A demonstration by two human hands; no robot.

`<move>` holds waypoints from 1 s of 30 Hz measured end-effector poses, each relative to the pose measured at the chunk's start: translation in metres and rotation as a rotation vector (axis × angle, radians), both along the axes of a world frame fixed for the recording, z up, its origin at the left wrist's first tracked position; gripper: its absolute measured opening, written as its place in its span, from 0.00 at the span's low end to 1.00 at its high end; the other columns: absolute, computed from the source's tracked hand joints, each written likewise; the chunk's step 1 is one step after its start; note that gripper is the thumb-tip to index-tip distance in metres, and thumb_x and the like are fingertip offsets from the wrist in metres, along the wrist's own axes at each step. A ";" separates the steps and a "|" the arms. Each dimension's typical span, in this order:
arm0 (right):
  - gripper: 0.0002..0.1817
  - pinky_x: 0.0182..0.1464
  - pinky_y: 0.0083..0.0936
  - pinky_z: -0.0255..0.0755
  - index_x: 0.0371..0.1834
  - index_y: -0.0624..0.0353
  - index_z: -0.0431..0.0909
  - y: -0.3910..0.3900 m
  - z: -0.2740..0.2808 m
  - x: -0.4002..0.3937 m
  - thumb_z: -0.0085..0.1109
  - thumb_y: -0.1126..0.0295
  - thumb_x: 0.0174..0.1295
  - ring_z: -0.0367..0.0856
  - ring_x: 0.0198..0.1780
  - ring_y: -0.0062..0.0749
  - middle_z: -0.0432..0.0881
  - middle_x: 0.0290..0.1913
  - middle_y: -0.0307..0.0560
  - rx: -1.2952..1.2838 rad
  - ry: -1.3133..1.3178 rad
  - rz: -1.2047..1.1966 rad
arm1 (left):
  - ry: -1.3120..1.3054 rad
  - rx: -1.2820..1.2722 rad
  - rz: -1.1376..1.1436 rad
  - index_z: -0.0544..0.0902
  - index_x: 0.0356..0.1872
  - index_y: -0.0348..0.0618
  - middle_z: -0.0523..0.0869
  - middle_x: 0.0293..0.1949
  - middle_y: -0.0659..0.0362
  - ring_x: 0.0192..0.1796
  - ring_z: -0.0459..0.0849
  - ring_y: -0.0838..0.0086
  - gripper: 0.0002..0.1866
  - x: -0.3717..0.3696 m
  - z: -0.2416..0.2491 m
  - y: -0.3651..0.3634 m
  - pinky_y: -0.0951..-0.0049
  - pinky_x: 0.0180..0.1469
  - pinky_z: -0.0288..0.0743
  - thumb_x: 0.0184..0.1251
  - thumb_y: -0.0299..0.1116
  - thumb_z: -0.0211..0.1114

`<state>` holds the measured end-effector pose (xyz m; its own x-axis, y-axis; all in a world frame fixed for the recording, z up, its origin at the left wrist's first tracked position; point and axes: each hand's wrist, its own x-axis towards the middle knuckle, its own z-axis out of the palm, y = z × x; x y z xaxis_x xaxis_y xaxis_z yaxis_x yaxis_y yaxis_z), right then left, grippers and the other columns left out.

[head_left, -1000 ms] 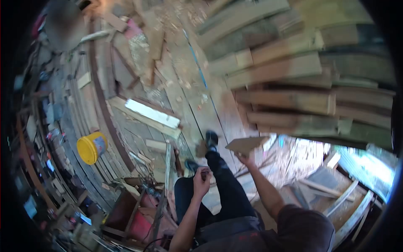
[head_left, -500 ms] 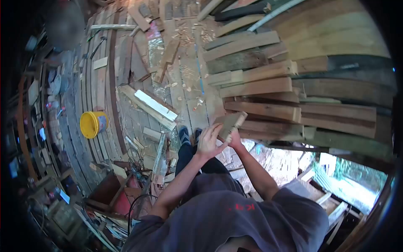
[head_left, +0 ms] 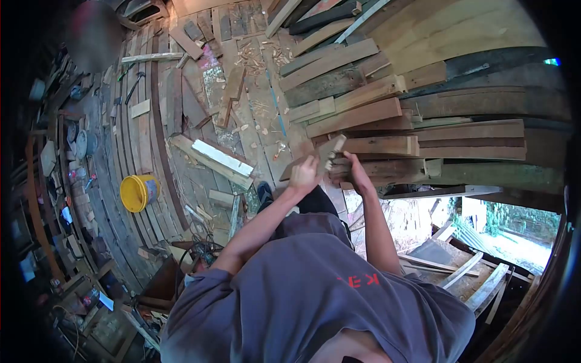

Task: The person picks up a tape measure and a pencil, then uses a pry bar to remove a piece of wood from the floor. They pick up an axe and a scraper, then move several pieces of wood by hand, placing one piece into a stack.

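My left hand (head_left: 304, 174) is closed around a short wooden board (head_left: 328, 148), held out over the floor in front of my body. The board is tilted, and its end nearest the right hand looks notched or rough. Just beside that end, my right hand (head_left: 359, 173) has its fingers loosely bent and apart; whether its fingertips touch the wood is hard to tell. A stack of timber beams (head_left: 387, 145) lies right behind the hands.
A yellow bucket (head_left: 134, 193) stands on the plank floor at left. A white-topped timber (head_left: 223, 158), a hammer (head_left: 134, 88) and wood shavings (head_left: 248, 54) lie ahead. Long planks (head_left: 472, 103) fill the right side, above a bright opening (head_left: 508, 233).
The board has turned in my hands and shifted slightly left. My right hand has loosened from its end and moved right, while the left keeps its hold. My view has shifted too.
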<state>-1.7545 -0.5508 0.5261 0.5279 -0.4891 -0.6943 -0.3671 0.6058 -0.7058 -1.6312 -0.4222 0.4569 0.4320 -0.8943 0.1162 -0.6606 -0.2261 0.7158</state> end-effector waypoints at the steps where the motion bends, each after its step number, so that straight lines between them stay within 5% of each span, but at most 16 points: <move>1: 0.30 0.37 0.30 0.78 0.54 0.66 0.70 -0.001 -0.002 0.005 0.30 0.50 0.67 0.81 0.40 0.34 0.80 0.41 0.51 -0.051 0.027 -0.045 | -0.008 0.028 -0.063 0.75 0.52 0.35 0.79 0.40 0.49 0.35 0.82 0.54 0.28 -0.006 0.000 -0.007 0.59 0.38 0.78 0.46 0.34 0.68; 3: 0.29 0.29 0.29 0.78 0.50 0.66 0.73 -0.006 -0.009 0.005 0.34 0.49 0.66 0.81 0.37 0.35 0.80 0.37 0.51 -0.105 0.005 -0.126 | -0.025 0.005 -0.043 0.75 0.52 0.35 0.79 0.40 0.49 0.35 0.82 0.54 0.28 -0.015 -0.007 -0.019 0.59 0.37 0.78 0.47 0.34 0.67; 6: 0.26 0.30 0.29 0.78 0.43 0.65 0.78 -0.026 -0.011 0.011 0.43 0.51 0.64 0.82 0.34 0.32 0.82 0.33 0.48 -0.174 0.197 0.168 | -0.034 0.023 0.019 0.75 0.53 0.36 0.79 0.41 0.48 0.36 0.82 0.53 0.26 -0.032 -0.019 -0.036 0.58 0.38 0.78 0.50 0.34 0.64; 7: 0.21 0.32 0.33 0.77 0.38 0.66 0.80 -0.026 0.009 0.020 0.53 0.55 0.58 0.83 0.34 0.41 0.83 0.32 0.55 -0.403 0.352 0.347 | -0.038 0.036 0.041 0.75 0.53 0.36 0.79 0.42 0.47 0.36 0.82 0.52 0.26 -0.037 -0.030 -0.039 0.57 0.38 0.78 0.51 0.34 0.64; 10: 0.20 0.39 0.39 0.76 0.38 0.67 0.79 -0.043 -0.057 0.008 0.57 0.58 0.54 0.82 0.37 0.54 0.81 0.34 0.65 -0.734 0.341 0.451 | 0.015 0.101 0.070 0.72 0.55 0.37 0.79 0.45 0.46 0.39 0.81 0.50 0.29 -0.050 -0.070 -0.052 0.56 0.42 0.77 0.51 0.38 0.65; 16: 0.17 0.47 0.43 0.72 0.36 0.69 0.78 -0.095 -0.135 -0.019 0.55 0.63 0.53 0.79 0.43 0.59 0.79 0.35 0.68 -0.823 0.388 0.398 | -0.093 0.458 -0.225 0.65 0.61 0.38 0.71 0.56 0.46 0.55 0.73 0.50 0.36 -0.046 -0.052 -0.066 0.58 0.57 0.70 0.52 0.41 0.67; 30: 0.15 0.48 0.43 0.71 0.43 0.64 0.76 -0.226 -0.226 -0.057 0.54 0.70 0.52 0.77 0.48 0.57 0.79 0.42 0.64 -0.888 0.355 0.482 | 0.108 0.485 0.341 0.69 0.57 0.41 0.71 0.55 0.43 0.53 0.74 0.45 0.23 -0.043 -0.062 0.016 0.53 0.53 0.72 0.58 0.31 0.59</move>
